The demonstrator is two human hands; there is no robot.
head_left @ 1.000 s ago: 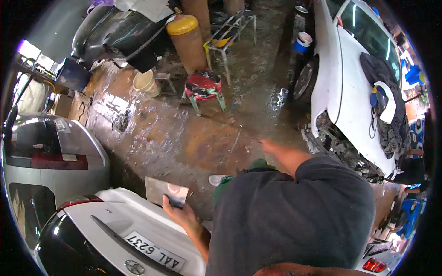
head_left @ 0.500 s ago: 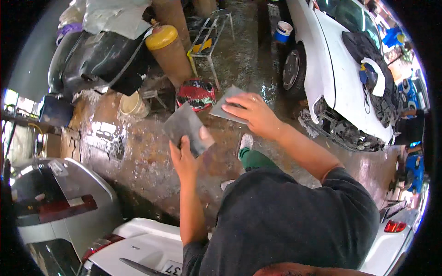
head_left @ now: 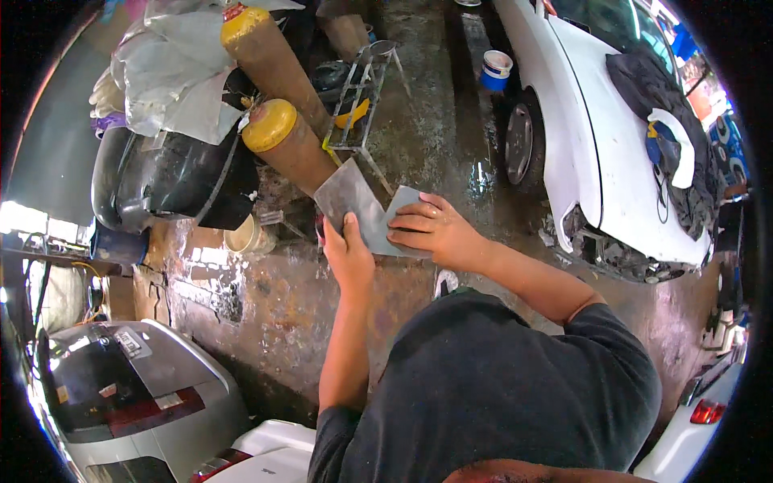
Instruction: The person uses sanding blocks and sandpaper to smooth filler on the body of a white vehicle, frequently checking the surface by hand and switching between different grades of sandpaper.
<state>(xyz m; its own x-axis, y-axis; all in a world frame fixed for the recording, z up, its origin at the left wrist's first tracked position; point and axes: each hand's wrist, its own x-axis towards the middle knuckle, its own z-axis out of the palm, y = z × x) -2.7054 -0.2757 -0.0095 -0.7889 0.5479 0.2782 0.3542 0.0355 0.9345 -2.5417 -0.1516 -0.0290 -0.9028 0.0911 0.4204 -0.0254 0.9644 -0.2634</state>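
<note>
Two grey plates (head_left: 349,196) pinched in fingers (head_left: 415,223); left one's long axis slants up-left.

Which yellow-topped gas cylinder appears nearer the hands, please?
The lower gas cylinder, pictured just beyond the grey sheet in the left hand; the upper cylinder appears farther off.

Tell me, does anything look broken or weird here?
Yes: the white car at upper right looks damaged or taken apart. Its front end is open, baring dark, ragged inner parts where smooth bodywork would be. The floor looks stained too, with shiny patches, perhaps wet.
</note>
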